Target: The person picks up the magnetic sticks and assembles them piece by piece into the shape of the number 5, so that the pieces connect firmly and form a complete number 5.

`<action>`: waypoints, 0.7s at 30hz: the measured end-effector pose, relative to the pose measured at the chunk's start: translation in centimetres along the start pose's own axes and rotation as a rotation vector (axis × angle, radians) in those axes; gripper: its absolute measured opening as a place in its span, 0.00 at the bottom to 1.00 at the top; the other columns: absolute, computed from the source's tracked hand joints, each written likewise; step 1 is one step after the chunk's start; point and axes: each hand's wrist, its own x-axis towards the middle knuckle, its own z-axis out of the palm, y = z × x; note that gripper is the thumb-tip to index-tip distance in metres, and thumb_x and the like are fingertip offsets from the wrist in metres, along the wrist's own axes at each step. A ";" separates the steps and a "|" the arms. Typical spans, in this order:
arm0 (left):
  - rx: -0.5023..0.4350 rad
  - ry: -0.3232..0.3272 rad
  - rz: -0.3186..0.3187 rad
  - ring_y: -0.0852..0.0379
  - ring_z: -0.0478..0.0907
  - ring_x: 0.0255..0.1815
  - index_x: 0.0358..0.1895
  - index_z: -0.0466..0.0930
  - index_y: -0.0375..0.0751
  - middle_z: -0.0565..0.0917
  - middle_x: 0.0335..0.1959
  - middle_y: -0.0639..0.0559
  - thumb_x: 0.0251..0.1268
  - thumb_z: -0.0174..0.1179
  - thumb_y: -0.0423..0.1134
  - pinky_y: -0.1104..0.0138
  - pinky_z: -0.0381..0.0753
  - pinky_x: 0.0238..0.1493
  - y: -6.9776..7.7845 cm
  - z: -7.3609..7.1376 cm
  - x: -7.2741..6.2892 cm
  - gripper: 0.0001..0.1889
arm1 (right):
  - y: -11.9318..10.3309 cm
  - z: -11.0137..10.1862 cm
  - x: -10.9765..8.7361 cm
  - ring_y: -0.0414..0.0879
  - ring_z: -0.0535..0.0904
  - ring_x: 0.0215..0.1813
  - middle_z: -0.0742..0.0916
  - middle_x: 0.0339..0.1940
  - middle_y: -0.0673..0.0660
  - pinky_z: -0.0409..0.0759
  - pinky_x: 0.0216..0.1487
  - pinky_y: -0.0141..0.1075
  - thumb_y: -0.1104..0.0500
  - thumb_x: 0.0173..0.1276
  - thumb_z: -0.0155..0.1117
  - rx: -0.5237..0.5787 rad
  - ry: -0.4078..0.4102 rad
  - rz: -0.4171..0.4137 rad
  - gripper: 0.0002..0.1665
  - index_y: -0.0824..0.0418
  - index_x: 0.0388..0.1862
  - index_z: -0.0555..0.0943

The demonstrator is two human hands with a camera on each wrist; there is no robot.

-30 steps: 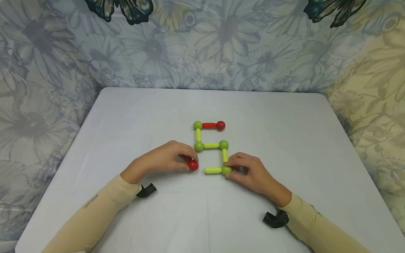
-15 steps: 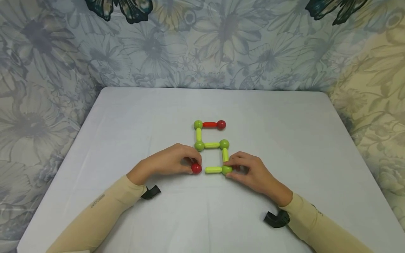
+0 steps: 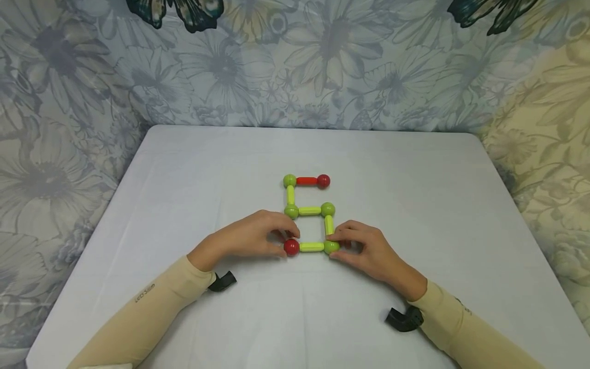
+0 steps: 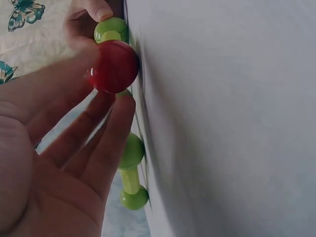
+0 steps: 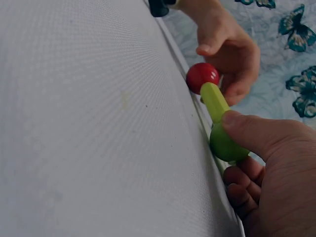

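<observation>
A chain of balls and short sticks from a building toy lies on the white table in a shape like a 5. My left hand [image 3: 260, 233] is around the red ball [image 3: 291, 247] at the chain's near left end; in the right wrist view its thumb and fingers stand slightly apart from that ball. The ball touches a yellow-green stick [image 3: 312, 247]. At this stick's other end, my right hand [image 3: 364, 248] pinches the corner green ball [image 5: 228, 143] between thumb and fingers. Farther off, a red stick [image 3: 306, 181] joins another green ball [image 3: 289, 180] to a second red ball [image 3: 323, 181].
The white table [image 3: 221, 164] extends around the chain on all sides. Patterned floral fabric [image 3: 332, 66] hangs behind its far edge. A black curved mount [image 3: 222, 281] sits below the left wrist, and a like one [image 3: 404, 320] below the right.
My left hand has moved right with the red ball, which now meets the free end of the yellow-green stick. Its fingers have loosened from the ball. My right hand has kept its hold.
</observation>
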 end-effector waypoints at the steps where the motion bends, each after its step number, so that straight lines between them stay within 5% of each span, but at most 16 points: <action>1: 0.028 0.007 0.005 0.64 0.84 0.48 0.59 0.89 0.43 0.86 0.53 0.56 0.65 0.80 0.34 0.67 0.83 0.55 0.1 0.1 0.1 0.20 | 0.0 0.0 0.0 0.40 0.81 0.41 0.88 0.48 0.45 0.80 0.40 0.31 0.64 0.58 0.89 -0.001 0.001 0.001 0.24 0.50 0.53 0.93; 6: 0.120 0.046 0.017 0.62 0.81 0.43 0.55 0.92 0.46 0.85 0.48 0.61 0.67 0.80 0.38 0.67 0.81 0.50 0.2 0.7 0.3 0.15 | -0.1 0.0 0.0 0.40 0.80 0.41 0.88 0.48 0.45 0.79 0.39 0.31 0.64 0.58 0.89 -0.004 0.005 0.006 0.24 0.50 0.53 0.94; 14: 0.029 0.081 -0.029 0.66 0.84 0.43 0.51 0.92 0.46 0.87 0.45 0.64 0.64 0.80 0.34 0.68 0.84 0.50 -0.1 1.0 -0.2 0.14 | -0.1 0.2 0.0 0.41 0.81 0.41 0.88 0.48 0.47 0.80 0.41 0.31 0.66 0.58 0.88 0.019 0.003 -0.002 0.24 0.51 0.53 0.94; 21: 0.039 0.082 -0.036 0.65 0.85 0.43 0.50 0.91 0.46 0.87 0.45 0.62 0.65 0.79 0.33 0.69 0.84 0.49 0.3 1.1 -0.3 0.13 | -0.1 0.2 0.1 0.41 0.81 0.42 0.87 0.49 0.45 0.80 0.41 0.31 0.64 0.59 0.88 0.013 -0.004 -0.002 0.23 0.50 0.53 0.93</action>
